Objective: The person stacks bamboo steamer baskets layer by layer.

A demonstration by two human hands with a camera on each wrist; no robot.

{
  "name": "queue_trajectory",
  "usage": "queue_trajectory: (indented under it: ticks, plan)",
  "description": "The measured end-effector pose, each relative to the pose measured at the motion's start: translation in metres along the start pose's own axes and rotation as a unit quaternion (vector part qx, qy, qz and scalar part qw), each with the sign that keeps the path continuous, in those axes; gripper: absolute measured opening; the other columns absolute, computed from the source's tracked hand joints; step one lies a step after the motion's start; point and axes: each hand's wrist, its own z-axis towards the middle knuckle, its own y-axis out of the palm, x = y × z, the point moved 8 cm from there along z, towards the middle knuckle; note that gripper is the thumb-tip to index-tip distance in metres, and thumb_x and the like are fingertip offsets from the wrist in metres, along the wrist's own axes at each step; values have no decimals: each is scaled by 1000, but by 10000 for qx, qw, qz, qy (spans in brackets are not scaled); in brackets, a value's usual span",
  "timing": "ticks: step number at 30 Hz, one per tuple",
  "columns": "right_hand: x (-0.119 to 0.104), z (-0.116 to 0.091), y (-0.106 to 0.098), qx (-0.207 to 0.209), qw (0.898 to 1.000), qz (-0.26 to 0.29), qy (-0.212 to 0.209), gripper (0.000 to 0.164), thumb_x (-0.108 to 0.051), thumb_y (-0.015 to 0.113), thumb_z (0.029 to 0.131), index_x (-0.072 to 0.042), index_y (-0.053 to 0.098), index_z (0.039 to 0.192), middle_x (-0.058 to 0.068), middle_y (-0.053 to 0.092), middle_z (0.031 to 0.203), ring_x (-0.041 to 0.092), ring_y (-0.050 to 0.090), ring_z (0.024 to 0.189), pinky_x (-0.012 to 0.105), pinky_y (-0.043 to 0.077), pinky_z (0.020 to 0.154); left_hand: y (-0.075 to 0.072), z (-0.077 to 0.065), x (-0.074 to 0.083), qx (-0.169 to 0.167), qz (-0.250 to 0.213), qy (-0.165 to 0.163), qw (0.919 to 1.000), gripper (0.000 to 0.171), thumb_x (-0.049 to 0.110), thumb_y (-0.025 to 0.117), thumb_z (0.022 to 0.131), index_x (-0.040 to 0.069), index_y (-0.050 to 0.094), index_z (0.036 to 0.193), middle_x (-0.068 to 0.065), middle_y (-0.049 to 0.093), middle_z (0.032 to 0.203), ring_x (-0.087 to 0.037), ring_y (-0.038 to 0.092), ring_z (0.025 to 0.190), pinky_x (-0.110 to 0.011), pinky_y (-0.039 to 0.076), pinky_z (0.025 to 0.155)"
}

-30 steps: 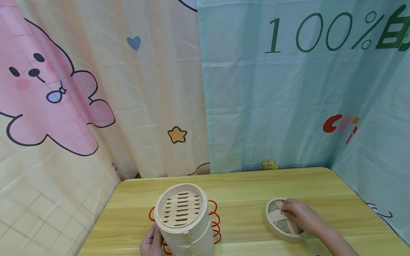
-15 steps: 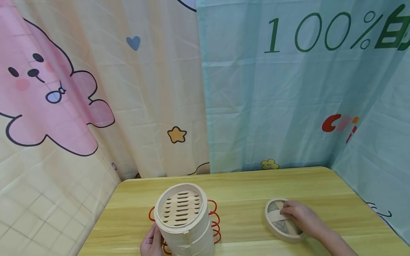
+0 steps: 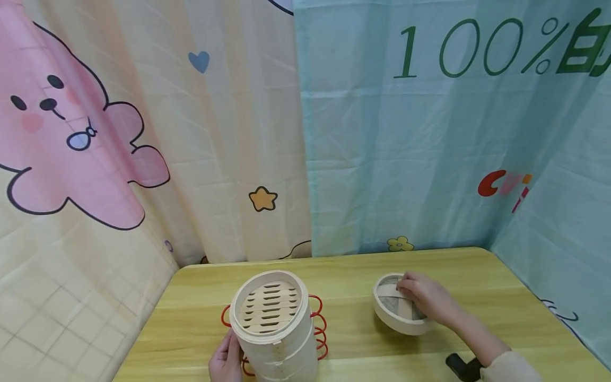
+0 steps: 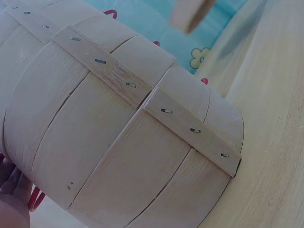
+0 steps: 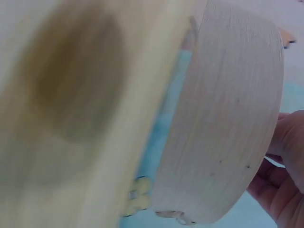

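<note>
A tall stack of bamboo steamer baskets stands on the table, with a slatted tier on top. Red loop handles stick out along its sides. My left hand grips the stack's left side low down. In the left wrist view the curled fingers show beside a red loop, against the steamer's wall. To the right, my right hand pinches the strap on top of the round steamer lid. The lid is raised and tilted; in the right wrist view its rim hangs clear of the table.
The light wooden table runs back to printed curtains. A black device sits at the right wrist, by the cream sleeve. The lid's shadow falls on the tabletop.
My right hand has lifted the lid off the table and carried it left and slightly back. The left hand and the steamer stack have stayed in place.
</note>
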Motion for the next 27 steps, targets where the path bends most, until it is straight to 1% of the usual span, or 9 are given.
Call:
queue_trajectory:
  ticks: [2,5,8,10,12,16,19,24,27]
  plan:
    - [-7,20,-11,12,10000,59,-45,14,1,65,69,-8,61,79,-5,47,73,5,44,62,17,41,48,-1,1,2,27,25,27,10000,42,22,57,80,-8,52,108,9,61,90,-6,56,85,-21,45,69]
    - [-21,50,-30,158,9995,137,-249,13,1,64,70,-8,61,79,-3,48,73,7,45,64,18,42,51,-1,2,4,7,-59,51,10000,40,20,57,80,-9,52,108,8,61,90,-7,56,84,-22,45,69]
    - [-39,73,-46,358,9984,223,-373,12,0,64,71,-9,61,79,-4,48,74,7,45,65,18,43,52,-2,2,1,7,-128,-9,9999,40,19,57,81,-9,51,108,9,62,88,-8,56,84,-22,45,69]
    - [-52,85,-54,379,9980,298,-416,11,-1,63,73,-10,61,80,-4,48,74,6,45,64,18,43,53,-2,2,-2,25,-75,-56,10000,41,21,58,80,-8,51,108,9,62,85,-9,57,82,-22,46,68]
    - [-66,95,-61,391,9971,429,-484,11,-1,63,73,-10,62,81,-4,49,74,6,44,64,17,42,52,-3,2,-4,80,-25,-104,9999,41,23,59,79,-6,53,108,8,63,84,-9,58,81,-22,47,67]
    - [-90,112,-69,363,9957,557,-648,11,-2,62,74,-9,63,82,-4,51,74,6,46,65,16,43,53,-2,2,-4,64,-16,-46,10000,40,23,59,79,-5,54,108,8,63,86,-9,57,83,-22,46,68]
    - [-103,122,-71,310,9956,504,-726,10,-2,61,75,-10,63,81,-4,51,74,6,46,64,16,42,53,0,2,-2,-10,-96,35,9999,40,21,58,80,-7,53,108,7,62,88,-9,57,84,-22,46,68]
    - [-121,138,-73,175,9955,404,-844,8,-4,60,77,-10,62,81,-3,50,74,8,46,65,17,42,53,-1,3,-2,-80,-373,85,9992,38,16,57,81,-10,51,107,5,62,89,-10,56,86,-24,44,70]
    - [-133,146,-73,103,9946,431,-937,8,-5,59,78,-10,63,81,-3,50,75,8,47,66,16,42,54,-2,4,-2,-61,-344,103,9993,39,17,57,80,-10,51,107,6,62,88,-10,56,85,-23,44,70]
